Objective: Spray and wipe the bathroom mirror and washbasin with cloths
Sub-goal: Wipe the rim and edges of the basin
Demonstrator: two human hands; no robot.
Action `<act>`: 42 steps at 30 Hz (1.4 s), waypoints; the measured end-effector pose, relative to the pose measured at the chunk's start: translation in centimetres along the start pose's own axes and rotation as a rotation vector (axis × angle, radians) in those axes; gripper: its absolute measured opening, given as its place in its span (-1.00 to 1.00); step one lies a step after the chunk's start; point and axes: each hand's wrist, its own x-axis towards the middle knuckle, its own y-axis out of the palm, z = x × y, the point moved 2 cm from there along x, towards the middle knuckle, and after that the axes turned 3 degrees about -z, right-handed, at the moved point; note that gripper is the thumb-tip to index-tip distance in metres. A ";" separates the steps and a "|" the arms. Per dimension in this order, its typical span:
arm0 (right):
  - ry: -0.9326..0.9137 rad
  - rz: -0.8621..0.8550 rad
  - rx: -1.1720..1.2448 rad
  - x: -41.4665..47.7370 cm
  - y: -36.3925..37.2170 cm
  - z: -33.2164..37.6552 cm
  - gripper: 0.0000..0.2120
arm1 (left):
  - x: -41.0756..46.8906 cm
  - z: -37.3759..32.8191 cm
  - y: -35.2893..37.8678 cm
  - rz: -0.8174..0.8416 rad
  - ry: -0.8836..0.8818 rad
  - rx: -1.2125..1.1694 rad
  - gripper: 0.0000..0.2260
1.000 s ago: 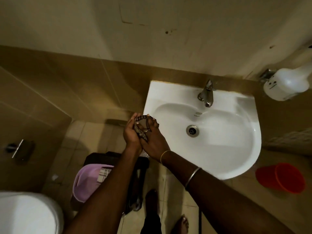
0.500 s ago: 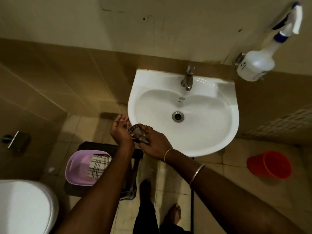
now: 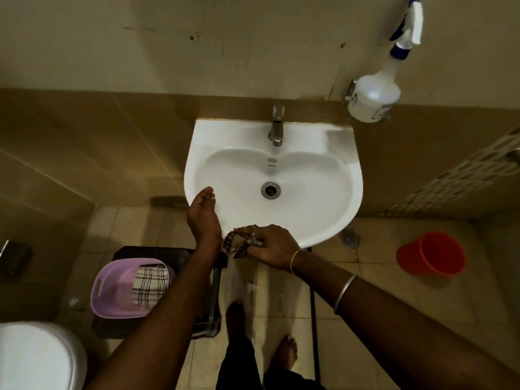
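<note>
Dark patterned cloth point(image 3: 239, 244), bunched, is gripped by the right hand point(image 3: 270, 247), fingers curled round it, at the front rim of the white ceramic washbasin point(image 3: 323, 198). The left hand point(image 3: 204, 215), fingers relaxed and empty, hovers by the left rim. Spreading the cloth flat first should wipe more evenly.

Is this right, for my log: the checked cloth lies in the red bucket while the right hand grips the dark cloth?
No: head view shows the checked cloth in the purple tub; the right hand does grip the dark cloth.
</note>
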 end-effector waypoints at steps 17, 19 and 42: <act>0.100 0.007 0.014 -3.2 -5.4 -4.7 -0.32 | -6.6 2.3 5.4 0.321 -0.033 0.297 -0.75; 0.120 -0.010 0.007 -3.6 -6.4 -5.7 -0.38 | -7.2 2.5 5.9 0.346 -0.027 0.326 -0.75; -0.034 -0.193 -0.316 1.6 -15.1 -19.4 -0.58 | -12.1 4.9 13.1 0.545 -0.017 0.446 -0.67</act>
